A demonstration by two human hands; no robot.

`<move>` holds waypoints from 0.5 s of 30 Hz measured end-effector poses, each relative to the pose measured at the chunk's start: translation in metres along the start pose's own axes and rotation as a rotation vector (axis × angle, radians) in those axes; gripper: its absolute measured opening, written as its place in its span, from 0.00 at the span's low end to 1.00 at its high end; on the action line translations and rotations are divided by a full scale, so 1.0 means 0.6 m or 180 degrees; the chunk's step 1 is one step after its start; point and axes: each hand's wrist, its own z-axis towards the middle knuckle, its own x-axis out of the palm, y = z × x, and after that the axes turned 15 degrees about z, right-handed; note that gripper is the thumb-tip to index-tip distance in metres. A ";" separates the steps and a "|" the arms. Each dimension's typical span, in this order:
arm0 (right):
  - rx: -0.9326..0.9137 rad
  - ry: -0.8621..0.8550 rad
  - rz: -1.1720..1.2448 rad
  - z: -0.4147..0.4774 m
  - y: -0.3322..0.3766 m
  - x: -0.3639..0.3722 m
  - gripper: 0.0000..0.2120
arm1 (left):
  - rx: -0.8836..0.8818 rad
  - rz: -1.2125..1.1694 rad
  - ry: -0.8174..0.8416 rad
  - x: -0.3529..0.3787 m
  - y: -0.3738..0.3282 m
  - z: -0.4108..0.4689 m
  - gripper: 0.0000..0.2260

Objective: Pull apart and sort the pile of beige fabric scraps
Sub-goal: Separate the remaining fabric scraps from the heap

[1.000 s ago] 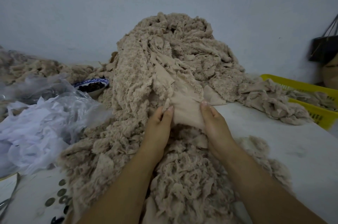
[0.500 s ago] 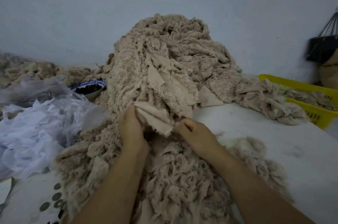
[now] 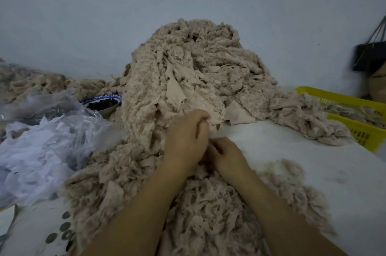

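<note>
Now | left hand point(image 3: 186, 136) fingers curled round flat beige scrap point(image 3: 213, 118) at front of scrap pile point(image 3: 188, 63) on white table point(image 3: 296, 151) | right hand point(image 3: 226, 154) curled, touching left; its hold cannot be told.

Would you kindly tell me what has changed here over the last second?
Both hands drew together: the left hand and right hand no longer spread the smooth scrap flat but pinch it bunched between them. The pile, yellow basket and bowl stayed put.
</note>
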 end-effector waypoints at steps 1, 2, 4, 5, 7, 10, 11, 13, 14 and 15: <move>0.0020 0.0093 0.0039 -0.001 0.001 0.000 0.15 | -0.0254 0.0054 0.0660 0.011 -0.005 0.005 0.13; 0.0047 0.0123 0.0098 -0.002 0.001 0.000 0.15 | -0.0644 0.0140 0.1131 0.022 -0.003 0.013 0.11; 0.0068 0.0052 0.0162 -0.005 -0.002 -0.002 0.14 | -0.1302 0.0329 0.1289 0.041 0.019 0.023 0.11; 0.0064 0.0017 0.0144 -0.006 -0.003 -0.003 0.15 | -0.1553 0.0376 0.1159 0.045 0.031 0.025 0.13; 0.0083 -0.0003 0.0078 -0.005 -0.005 -0.004 0.19 | -0.1918 0.0288 0.0862 0.048 0.048 0.026 0.18; 0.0170 0.0060 0.0052 -0.008 0.001 -0.003 0.20 | -0.2093 0.0126 0.0818 0.056 0.053 0.028 0.22; 0.0156 0.0059 0.0038 -0.010 0.002 -0.003 0.19 | -0.2039 -0.0016 0.0787 0.057 0.052 0.030 0.19; 0.0156 -0.0014 0.0125 -0.010 0.003 -0.004 0.20 | -0.1894 -0.0431 0.0679 0.046 0.042 0.036 0.13; 0.0206 -0.0094 0.0220 -0.009 0.002 -0.007 0.20 | -0.1746 -0.0576 0.0630 0.036 0.030 0.036 0.14; 0.0270 -0.0192 0.0377 -0.008 0.003 -0.010 0.20 | -0.1518 -0.0726 0.0647 0.025 0.017 0.034 0.15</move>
